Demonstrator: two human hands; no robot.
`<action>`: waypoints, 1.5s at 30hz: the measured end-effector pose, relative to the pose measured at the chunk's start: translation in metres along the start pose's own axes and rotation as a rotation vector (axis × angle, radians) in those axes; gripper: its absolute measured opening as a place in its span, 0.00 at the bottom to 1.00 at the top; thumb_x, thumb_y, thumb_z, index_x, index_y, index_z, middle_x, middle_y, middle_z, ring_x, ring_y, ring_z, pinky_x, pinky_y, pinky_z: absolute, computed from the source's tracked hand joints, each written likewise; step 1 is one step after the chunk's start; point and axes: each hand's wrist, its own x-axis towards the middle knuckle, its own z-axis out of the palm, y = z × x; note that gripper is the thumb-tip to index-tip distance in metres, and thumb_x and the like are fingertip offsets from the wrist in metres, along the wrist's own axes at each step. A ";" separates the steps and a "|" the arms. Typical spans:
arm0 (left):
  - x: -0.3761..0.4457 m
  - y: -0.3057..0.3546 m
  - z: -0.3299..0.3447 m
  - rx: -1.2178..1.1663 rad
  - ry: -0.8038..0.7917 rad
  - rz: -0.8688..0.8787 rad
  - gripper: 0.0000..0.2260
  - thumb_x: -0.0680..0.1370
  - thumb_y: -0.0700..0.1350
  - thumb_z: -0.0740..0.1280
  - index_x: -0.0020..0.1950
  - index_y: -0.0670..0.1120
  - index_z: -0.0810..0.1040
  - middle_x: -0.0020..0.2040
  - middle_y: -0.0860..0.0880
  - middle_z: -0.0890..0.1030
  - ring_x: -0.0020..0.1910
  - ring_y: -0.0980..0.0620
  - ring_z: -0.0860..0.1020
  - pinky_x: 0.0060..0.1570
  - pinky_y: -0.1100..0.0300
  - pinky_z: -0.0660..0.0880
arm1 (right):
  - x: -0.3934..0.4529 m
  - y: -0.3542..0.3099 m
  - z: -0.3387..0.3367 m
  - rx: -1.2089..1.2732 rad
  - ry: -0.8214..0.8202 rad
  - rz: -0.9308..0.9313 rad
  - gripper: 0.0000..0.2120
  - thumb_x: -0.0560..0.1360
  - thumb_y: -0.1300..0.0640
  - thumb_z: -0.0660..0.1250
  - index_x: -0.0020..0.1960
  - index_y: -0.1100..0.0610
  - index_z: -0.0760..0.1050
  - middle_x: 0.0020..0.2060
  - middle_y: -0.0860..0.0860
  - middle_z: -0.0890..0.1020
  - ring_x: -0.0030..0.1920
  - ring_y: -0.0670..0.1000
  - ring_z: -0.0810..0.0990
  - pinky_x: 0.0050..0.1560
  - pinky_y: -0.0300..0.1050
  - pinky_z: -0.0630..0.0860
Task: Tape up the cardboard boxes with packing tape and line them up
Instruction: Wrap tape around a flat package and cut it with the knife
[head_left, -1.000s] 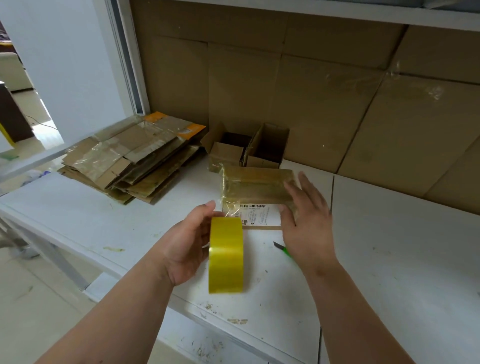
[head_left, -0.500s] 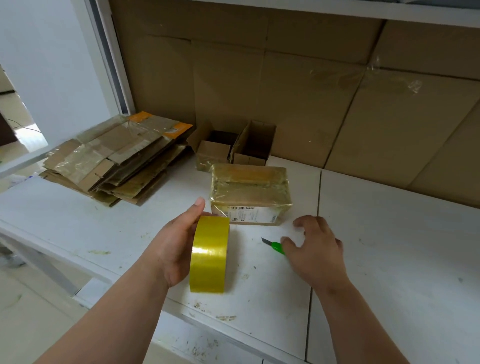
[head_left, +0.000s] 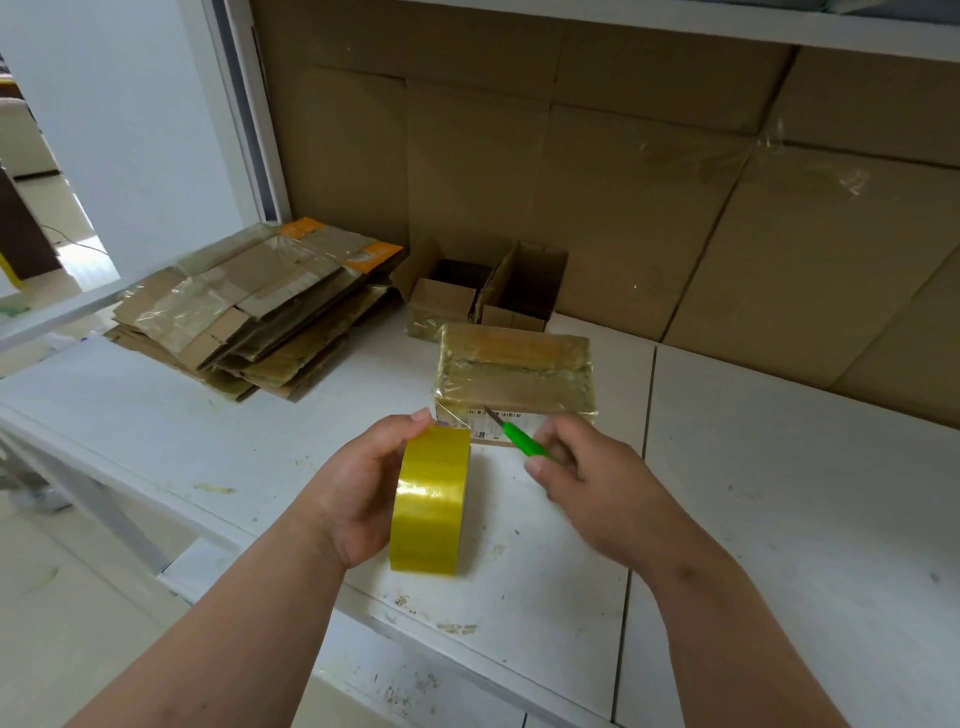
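My left hand (head_left: 358, 493) grips a yellow roll of packing tape (head_left: 428, 501), held upright just above the white table (head_left: 779, 493). A strip of tape runs from the roll toward the closed cardboard box (head_left: 514, 376), which is wrapped in tape and lies just beyond my hands with a barcode label on its near side. My right hand (head_left: 592, 486) holds a green-handled cutter (head_left: 522, 439), its blade pointing up-left toward the box's near edge by the tape strip.
Two small open cardboard boxes (head_left: 447, 296) (head_left: 524, 288) stand behind the taped box against the cardboard-lined back wall. A pile of flattened cardboard boxes (head_left: 249, 317) lies at the left. The table's front edge runs close under my wrists.
My right hand left the box, went down to the green cutter on the table, picked it up and raised it toward the tape strip. My left hand kept hold of the roll.
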 end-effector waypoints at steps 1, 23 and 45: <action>0.001 -0.001 -0.001 0.000 -0.006 -0.004 0.12 0.74 0.52 0.65 0.38 0.48 0.85 0.43 0.44 0.83 0.38 0.46 0.82 0.39 0.56 0.79 | 0.003 -0.009 -0.001 0.008 0.010 -0.043 0.02 0.80 0.48 0.62 0.50 0.45 0.70 0.37 0.41 0.72 0.37 0.42 0.73 0.36 0.42 0.68; 0.017 -0.005 -0.016 -0.067 0.062 -0.056 0.27 0.70 0.54 0.70 0.65 0.41 0.76 0.54 0.38 0.79 0.47 0.42 0.79 0.43 0.53 0.79 | 0.036 -0.052 -0.019 -0.229 -0.074 -0.074 0.06 0.80 0.46 0.62 0.50 0.48 0.75 0.48 0.45 0.80 0.45 0.46 0.77 0.46 0.45 0.76; 0.025 -0.009 -0.028 -0.016 0.089 -0.032 0.45 0.61 0.59 0.80 0.70 0.39 0.70 0.57 0.36 0.76 0.52 0.39 0.75 0.48 0.49 0.76 | 0.049 -0.054 -0.006 -0.186 -0.031 -0.095 0.08 0.80 0.50 0.63 0.46 0.51 0.78 0.36 0.45 0.79 0.32 0.43 0.73 0.30 0.38 0.66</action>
